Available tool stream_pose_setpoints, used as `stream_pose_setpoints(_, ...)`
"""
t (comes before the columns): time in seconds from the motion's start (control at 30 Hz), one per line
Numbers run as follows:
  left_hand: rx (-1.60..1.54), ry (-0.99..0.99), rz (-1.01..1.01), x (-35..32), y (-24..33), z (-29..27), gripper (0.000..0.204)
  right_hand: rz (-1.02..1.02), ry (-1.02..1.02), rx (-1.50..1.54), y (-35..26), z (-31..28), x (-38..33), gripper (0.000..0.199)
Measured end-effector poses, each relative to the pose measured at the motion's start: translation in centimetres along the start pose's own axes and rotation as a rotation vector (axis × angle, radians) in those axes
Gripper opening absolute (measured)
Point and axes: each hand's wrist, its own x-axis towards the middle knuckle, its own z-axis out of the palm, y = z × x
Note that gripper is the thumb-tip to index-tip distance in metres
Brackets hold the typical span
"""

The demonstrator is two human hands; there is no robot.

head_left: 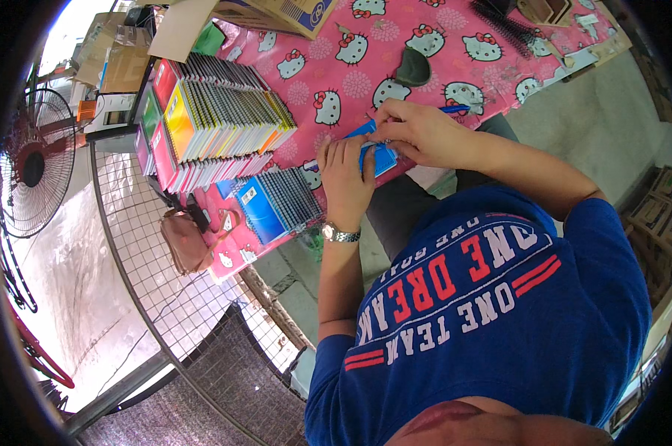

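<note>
A small blue notebook lies at the table's near edge, in front of my body. My left hand, with a metal-band watch on its wrist, grips its left side, thumb on the cover. Over the notebook's far part, my right hand has its fingertips pinched together; whatever is between them is too small to make out. The fingers partly cover the notebook. A blue pen-like stick lies just beyond my right hand. Farther off on the table is a dark green half-round piece.
Left of my hands stand tall stacks of colourful spiral notebooks and a lower pile of blue spiral notebooks. A brown bag hangs by the left edge. Black coils and a cardboard box are at the pink tablecloth's far side.
</note>
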Motion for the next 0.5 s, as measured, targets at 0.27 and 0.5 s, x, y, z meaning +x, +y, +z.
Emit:
stream_pose_setpoints(0.27,0.029,-0.021,0.004,-0.2,0.0,0.0,0.026,0.222,-0.088,0.188,-0.1,-0.2,-0.6,0.029)
stream_pose_setpoints(0.5,0.090,-0.054,-0.008,0.0,1.0,-0.4,0.027,0.422,-0.309,-0.049,-1.9,-1.2,0.9,0.026)
